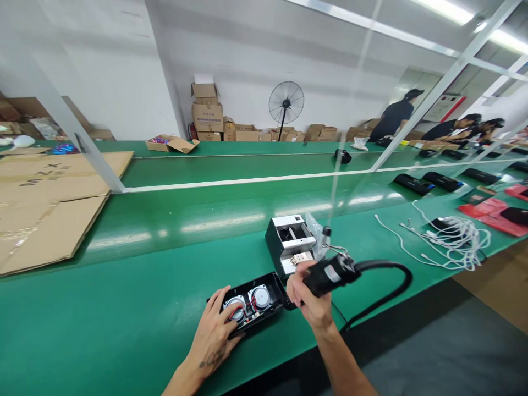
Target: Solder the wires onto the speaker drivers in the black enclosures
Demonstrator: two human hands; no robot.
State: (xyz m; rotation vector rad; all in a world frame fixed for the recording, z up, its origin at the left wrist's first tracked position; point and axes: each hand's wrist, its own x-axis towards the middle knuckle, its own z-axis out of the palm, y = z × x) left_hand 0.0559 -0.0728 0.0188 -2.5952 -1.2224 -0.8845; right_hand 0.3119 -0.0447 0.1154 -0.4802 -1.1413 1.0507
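Observation:
A black open speaker housing (270, 316) lies on the green bench in front of me, with two round silver speaker drivers (260, 297) and red and black wires inside. My left hand (218, 324) grips its left end, fingers reaching over the rim and partly covering one driver. In my right hand (311, 297) is a black electric screwdriver (330, 275), held tilted at the housing's right end. Its thick black cable curves away to the right. I cannot make out whether its tip touches the housing. Just behind stands a screw feeder (292, 239) with a white top.
A clear plastic bag (315, 234) sits beside the feeder. White cables (454, 239) lie tangled on the right, near black devices (413, 183) on the line. Flattened cardboard (49, 203) covers the left. A slanted white post (88, 148) rises there. Several people work at far right.

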